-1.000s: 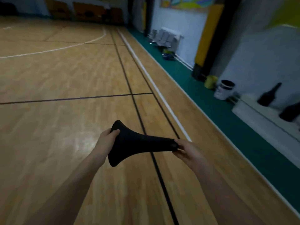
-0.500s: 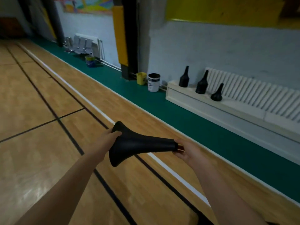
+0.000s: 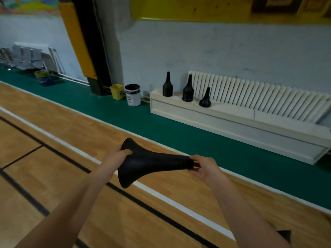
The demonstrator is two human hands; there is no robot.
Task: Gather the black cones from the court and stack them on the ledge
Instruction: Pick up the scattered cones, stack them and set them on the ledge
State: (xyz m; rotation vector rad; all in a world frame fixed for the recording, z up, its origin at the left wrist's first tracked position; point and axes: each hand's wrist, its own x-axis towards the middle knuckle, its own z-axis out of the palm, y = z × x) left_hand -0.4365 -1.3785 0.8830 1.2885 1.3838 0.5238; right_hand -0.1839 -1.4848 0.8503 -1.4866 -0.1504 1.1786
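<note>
Shifted since the earlier frame: cream ledge [image 3: 232,114] with three black cone stacks [image 3: 188,90], now nearer, upper centre-right. Item: black rubber cone [image 3: 152,162], lower centre, above the wooden floor [image 3: 53,176]; long axis level, flared base left, narrow tip right. Grip: left hand [image 3: 119,155] curled over the base rim; right hand [image 3: 203,167] pinching the tip.

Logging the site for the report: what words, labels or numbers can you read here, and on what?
Nothing reads clearly.
Wall sign, top right: purple letters, cut off and blurred, unreadable.
White bucket: dark label, too blurred to read.
Held cone and ledge cones: no markings visible.
</note>
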